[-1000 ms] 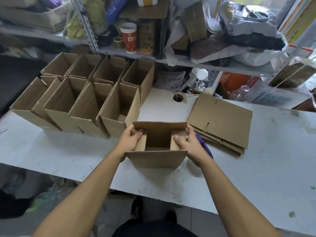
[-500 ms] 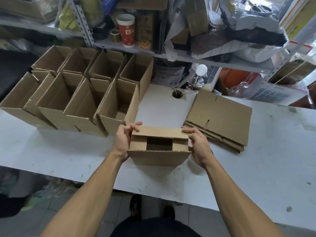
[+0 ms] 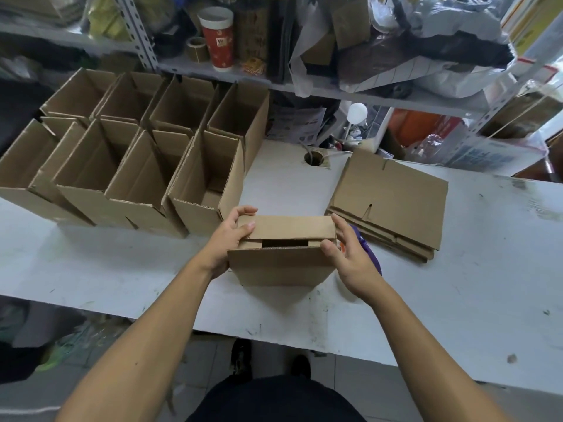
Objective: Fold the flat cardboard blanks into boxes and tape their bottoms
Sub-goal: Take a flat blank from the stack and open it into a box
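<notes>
A small brown cardboard box [image 3: 280,263] stands on the white table [image 3: 457,284] right in front of me. Its far flap is folded down over the two side flaps, leaving a narrow dark slot. My left hand [image 3: 227,239] grips the box's left side, thumb on the folded flap. My right hand [image 3: 350,257] holds the right side, fingers along the flap's edge. A stack of flat cardboard blanks [image 3: 393,202] lies to the right. A purple tape dispenser [image 3: 362,242] shows partly behind my right hand.
Several open folded boxes [image 3: 137,166] stand in two rows at the left of the table. A cable hole [image 3: 313,159] sits in the tabletop behind the box. Cluttered metal shelves [image 3: 274,80] with a red paper cup [image 3: 217,38] and bags rise at the back.
The far flap has been folded down over the side flaps, closing most of the opening. My hands shifted from inside the opening to the box's outer sides.
</notes>
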